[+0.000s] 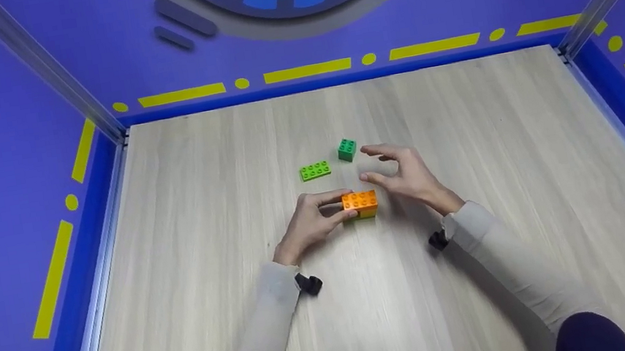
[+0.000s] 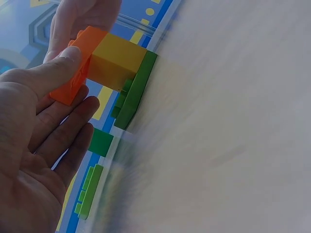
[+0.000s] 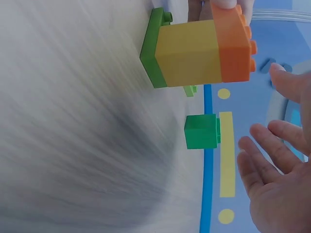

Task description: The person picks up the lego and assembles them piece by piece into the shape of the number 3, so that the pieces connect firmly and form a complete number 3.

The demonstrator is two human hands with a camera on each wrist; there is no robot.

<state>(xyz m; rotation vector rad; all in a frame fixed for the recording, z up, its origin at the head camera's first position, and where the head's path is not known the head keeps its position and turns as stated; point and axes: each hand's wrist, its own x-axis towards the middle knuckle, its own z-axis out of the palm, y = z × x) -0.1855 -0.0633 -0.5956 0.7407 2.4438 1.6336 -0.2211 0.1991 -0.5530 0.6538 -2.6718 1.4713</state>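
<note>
My left hand [image 1: 312, 224] pinches an orange brick [image 1: 359, 199] between thumb and fingers. Beneath it sits a yellow brick [image 3: 188, 54], and a green plate [image 2: 137, 90] forms the bottom of this stack; its studs stick out past the yellow brick on one side. To the right, my right hand [image 1: 409, 176] is held apart from the stack with thumb and fingers spread and nothing between them. Just beyond its fingertips stands a dark green brick [image 1: 347, 149] with studs up. A flat light green plate [image 1: 315, 170] lies left of that brick, behind the left hand.
The pieces are on a pale wooden table [image 1: 213, 172]. Blue panels [image 1: 305, 46] with yellow marks rise at its back and both sides, joined by metal posts [image 1: 52, 72] at the corners. A black wrist mount [image 1: 309, 284] juts from the left sleeve.
</note>
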